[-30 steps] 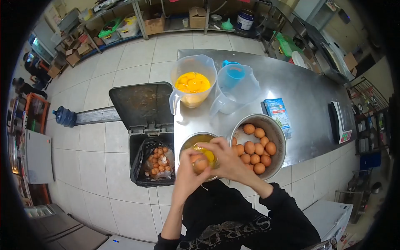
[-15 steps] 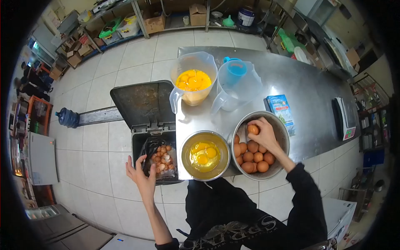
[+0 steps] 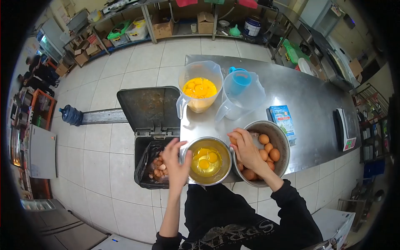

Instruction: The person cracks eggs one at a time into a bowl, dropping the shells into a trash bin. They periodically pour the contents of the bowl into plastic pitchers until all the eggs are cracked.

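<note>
Right hand point(image 3: 248, 152) grasps egg point(image 3: 233, 141) between bowl point(image 3: 224, 151) and pot point(image 3: 284, 141), at near edge of table point(image 3: 308, 96); left hand point(image 3: 176, 161), free and spread, hovers by near-left corner.

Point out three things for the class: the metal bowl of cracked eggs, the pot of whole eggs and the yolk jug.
Metal bowl point(image 3: 226, 165): head view, bare inner wall, right side.
Pot point(image 3: 284, 146): head view, bare inner wall, right side.
Yolk jug point(image 3: 200, 106): head view, lower front wall.

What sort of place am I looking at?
Probably a commercial kitchen or bakery: it has a long steel table, what looks like a scale, and a large pot holding many whole eggs.
</note>
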The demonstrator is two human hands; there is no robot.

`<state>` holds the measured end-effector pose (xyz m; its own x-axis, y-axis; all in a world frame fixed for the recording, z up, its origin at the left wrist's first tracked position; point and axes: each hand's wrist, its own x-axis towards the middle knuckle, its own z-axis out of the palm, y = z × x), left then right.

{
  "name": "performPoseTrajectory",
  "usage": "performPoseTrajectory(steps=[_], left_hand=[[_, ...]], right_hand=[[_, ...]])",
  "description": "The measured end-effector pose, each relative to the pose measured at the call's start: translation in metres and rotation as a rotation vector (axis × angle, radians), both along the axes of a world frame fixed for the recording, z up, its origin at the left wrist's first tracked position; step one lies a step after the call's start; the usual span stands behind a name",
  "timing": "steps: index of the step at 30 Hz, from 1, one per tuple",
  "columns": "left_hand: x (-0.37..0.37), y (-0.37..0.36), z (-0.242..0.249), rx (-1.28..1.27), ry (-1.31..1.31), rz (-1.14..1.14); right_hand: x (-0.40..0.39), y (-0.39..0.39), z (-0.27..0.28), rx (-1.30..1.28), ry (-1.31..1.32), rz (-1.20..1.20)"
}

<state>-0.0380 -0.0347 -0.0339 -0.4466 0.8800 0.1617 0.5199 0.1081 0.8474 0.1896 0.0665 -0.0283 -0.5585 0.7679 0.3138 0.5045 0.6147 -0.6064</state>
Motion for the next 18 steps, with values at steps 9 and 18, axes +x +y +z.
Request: performPoseTrajectory(steps=[9, 18], left_hand=[[0.043, 0.026, 0.052, 0.084, -0.386, -0.408], [0.032, 0.011, 0.038, -0.030, -0.383, -0.450]], right_hand=[[-0.016, -0.007, 0.067, -1.174, 0.409, 0.033], [-0.013, -0.008, 0.045, -0.741, 0.074, 0.340]])
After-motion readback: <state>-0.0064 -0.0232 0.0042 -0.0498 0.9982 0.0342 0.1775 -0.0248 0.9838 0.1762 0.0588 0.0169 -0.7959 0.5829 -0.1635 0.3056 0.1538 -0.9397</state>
